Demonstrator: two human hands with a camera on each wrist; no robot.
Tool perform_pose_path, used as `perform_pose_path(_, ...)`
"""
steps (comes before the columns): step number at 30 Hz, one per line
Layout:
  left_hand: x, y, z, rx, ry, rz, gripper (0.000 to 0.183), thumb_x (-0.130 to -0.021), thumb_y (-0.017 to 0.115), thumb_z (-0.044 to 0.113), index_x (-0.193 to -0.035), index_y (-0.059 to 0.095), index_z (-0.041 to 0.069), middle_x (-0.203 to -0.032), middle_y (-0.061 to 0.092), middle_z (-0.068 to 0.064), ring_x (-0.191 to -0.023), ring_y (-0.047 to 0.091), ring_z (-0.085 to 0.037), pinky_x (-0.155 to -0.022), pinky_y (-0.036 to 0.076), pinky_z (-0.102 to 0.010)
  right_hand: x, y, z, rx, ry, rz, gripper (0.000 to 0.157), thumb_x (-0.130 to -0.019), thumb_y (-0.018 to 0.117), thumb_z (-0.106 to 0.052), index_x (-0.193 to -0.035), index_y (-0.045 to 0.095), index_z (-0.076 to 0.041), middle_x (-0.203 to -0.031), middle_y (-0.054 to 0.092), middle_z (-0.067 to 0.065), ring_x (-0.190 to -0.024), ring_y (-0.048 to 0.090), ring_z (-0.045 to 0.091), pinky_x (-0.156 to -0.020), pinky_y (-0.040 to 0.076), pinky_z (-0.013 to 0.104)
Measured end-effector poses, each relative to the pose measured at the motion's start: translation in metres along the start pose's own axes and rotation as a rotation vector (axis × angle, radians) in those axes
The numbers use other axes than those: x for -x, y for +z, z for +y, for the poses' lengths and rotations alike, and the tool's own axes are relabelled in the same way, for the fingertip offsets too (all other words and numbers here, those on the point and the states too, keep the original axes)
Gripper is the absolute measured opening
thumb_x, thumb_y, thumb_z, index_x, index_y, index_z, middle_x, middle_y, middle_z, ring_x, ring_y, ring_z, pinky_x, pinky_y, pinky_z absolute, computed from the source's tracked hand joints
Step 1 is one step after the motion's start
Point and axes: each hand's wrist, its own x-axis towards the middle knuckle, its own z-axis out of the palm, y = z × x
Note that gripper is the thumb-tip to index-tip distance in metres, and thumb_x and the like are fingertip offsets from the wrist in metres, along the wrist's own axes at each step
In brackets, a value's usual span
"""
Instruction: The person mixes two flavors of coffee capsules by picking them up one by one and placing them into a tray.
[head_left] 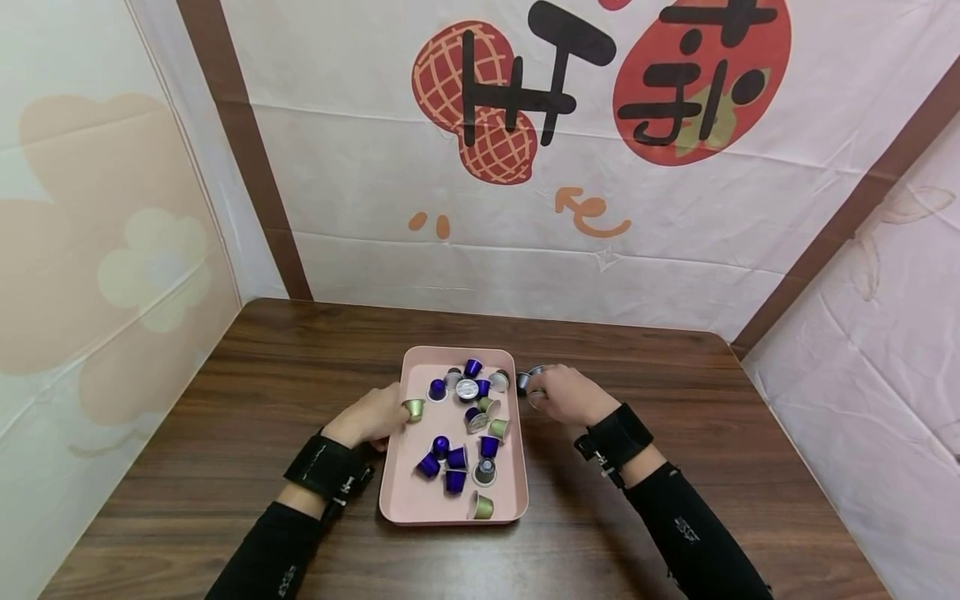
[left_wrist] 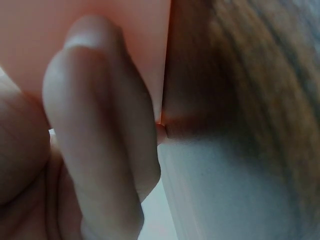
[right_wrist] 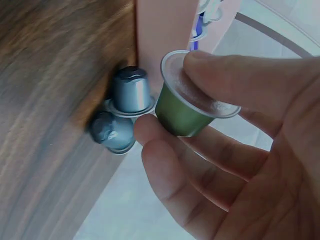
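Observation:
A pink tray (head_left: 405,500) holds several coffee capsules, purple, green and silver. My left hand (head_left: 377,414) grips the tray's left side, fingers curled along the outer wall in the left wrist view. Right by its fingertips is a green coffee capsule (head_left: 413,409). Beyond the tray's right rim, my right hand (head_left: 566,395) pinches another green coffee capsule (right_wrist: 182,117), thumb across its foil lid and fingers beneath. Beside those fingers, two blue-grey capsules are on the table: one upright (right_wrist: 131,92), the other tilted (right_wrist: 114,132).
The wooden table (head_left: 637,517) extends around the tray on all sides. Behind its far edge hangs a printed white curtain (head_left: 337,167), with more cloth at left and right. Purple capsules (head_left: 455,481) cluster in the near half of the tray.

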Motion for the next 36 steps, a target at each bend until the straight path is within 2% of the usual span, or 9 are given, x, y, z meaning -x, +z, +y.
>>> perform_pose_path(8,0.001,0.0,0.0,0.003,0.006,-0.004,0.027,-0.09,0.048,0.007,-0.113,0.044,-0.005,-0.071,0.057,-0.013,-0.044,0.057,-0.019,-0.036,0.049,-0.032,-0.004,-0.009,-0.018,0.006,-0.004,0.021,0.017,-0.092,0.058,-0.008,-0.104,0.07,-0.008,-0.096,0.062,0.002,-0.075,0.052,0.012,-0.065,0.046,0.029)
perform_pose_path(16,0.001,-0.002,0.002,-0.003,0.015,-0.011,0.033,-0.09,0.048,0.006,-0.119,0.042,-0.009,-0.07,0.057,-0.014,-0.043,0.057,-0.019,-0.036,0.049,-0.031,-0.015,-0.015,-0.035,0.036,-0.065,0.008,0.017,-0.088,0.064,-0.007,-0.104,0.07,-0.007,-0.098,0.063,0.004,-0.082,0.055,0.013,-0.068,0.048,0.028)
perform_pose_path(23,0.002,-0.002,0.003,-0.006,0.014,-0.015,0.032,-0.09,0.048,0.006,-0.118,0.042,-0.008,-0.071,0.057,-0.014,-0.043,0.057,-0.019,-0.036,0.049,-0.031,-0.023,-0.015,-0.046,0.024,-0.156,0.005,0.011,-0.088,0.063,-0.007,-0.097,0.068,-0.011,-0.09,0.062,0.0,-0.072,0.049,0.01,-0.063,0.043,0.024)
perform_pose_path(30,0.001,-0.003,0.003,0.001,0.007,-0.019,0.033,-0.09,0.048,0.006,-0.119,0.041,-0.008,-0.072,0.057,-0.014,-0.044,0.057,-0.019,-0.036,0.05,-0.031,-0.032,-0.011,-0.061,-0.001,-0.169,-0.063,0.018,-0.09,0.062,-0.011,-0.106,0.069,-0.008,-0.096,0.065,0.001,-0.061,0.051,0.006,-0.056,0.043,0.019)
perform_pose_path(36,0.001,-0.002,0.001,0.004,0.003,-0.016,0.032,-0.09,0.048,0.006,-0.118,0.042,-0.007,-0.071,0.057,-0.014,-0.043,0.057,-0.019,-0.036,0.049,-0.032,-0.04,-0.006,-0.07,0.025,-0.207,-0.062,0.016,-0.089,0.063,-0.011,-0.103,0.07,-0.008,-0.096,0.065,0.002,-0.078,0.057,0.008,-0.066,0.047,0.019)
